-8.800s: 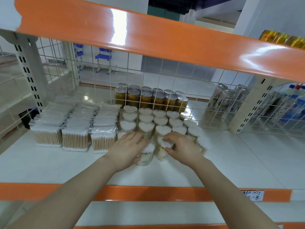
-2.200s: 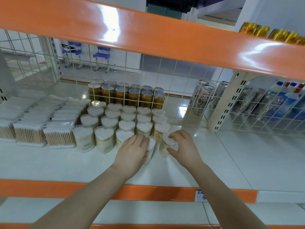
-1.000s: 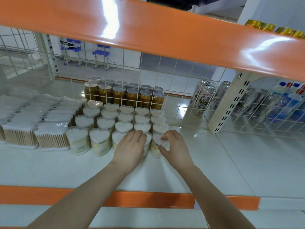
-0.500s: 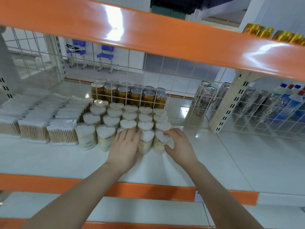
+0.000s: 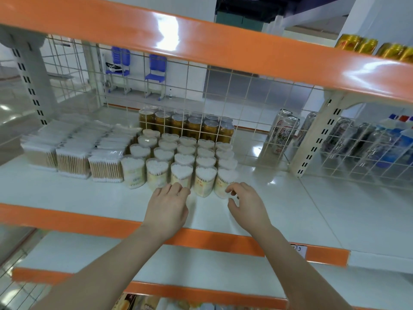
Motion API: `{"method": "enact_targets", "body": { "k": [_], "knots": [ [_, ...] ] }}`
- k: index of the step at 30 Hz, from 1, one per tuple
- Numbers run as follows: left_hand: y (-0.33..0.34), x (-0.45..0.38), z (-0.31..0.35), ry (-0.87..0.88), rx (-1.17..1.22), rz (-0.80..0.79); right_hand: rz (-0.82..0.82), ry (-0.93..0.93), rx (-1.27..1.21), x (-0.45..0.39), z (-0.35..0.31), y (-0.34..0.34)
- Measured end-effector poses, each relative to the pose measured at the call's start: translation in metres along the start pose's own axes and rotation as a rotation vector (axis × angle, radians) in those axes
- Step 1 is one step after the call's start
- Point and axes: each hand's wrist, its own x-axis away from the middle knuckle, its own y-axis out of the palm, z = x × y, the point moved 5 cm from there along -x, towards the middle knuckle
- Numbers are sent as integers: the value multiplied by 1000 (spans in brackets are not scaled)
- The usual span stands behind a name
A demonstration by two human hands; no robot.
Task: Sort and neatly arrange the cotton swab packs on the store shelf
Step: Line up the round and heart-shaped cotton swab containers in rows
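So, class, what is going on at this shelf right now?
A person is tidying cotton swab packs on a white shelf. The heart-shaped tubs stand in neat rows beside the flat packs. Both hands hold nothing: the left hand is at the base of a front tub, and the right hand is loosely curled just in front of the rightmost front tub.
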Motion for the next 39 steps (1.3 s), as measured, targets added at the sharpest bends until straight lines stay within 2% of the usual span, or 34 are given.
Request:
{"method": "enact_targets", "body": {
  "k": [7,16,27,39],
  "knots": [
    [-4,20,-6,-45,14,-31,-120,3,17,8,-17,13],
    [-13,35,-43,-51,3,-70,-142,-7,-13,1,-60,35],
    [-39,62,-140,-41,28,-143,-128,45,-52,-12,-140,77],
    [-60,76,-237,-6,50,-185,-44,73,-49,-36,-218,122]
  ]
}}
